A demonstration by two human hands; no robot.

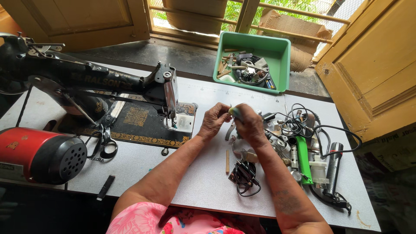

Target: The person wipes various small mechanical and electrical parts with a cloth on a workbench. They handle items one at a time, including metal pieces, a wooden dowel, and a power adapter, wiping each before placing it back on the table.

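My left hand [213, 120] and my right hand [248, 123] meet above the white table [203, 182], just right of the black sewing machine [99, 82]. Between the fingertips of both hands sits a small yellowish-green object [234, 112]; its exact kind is too small to tell. A thin metal piece [229, 130] hangs down below the hands. My right forearm crosses over a black coil of wire [243, 175] lying on the table.
A green tray [281, 47] of small parts stands at the back. Cables, a green cylinder [303, 158], a white bottle [320, 170] and a black torch [334, 167] crowd the right side. Scissors [104, 143] and a red motor [39, 154] lie left. A small wooden stick [227, 161] rests in the middle.
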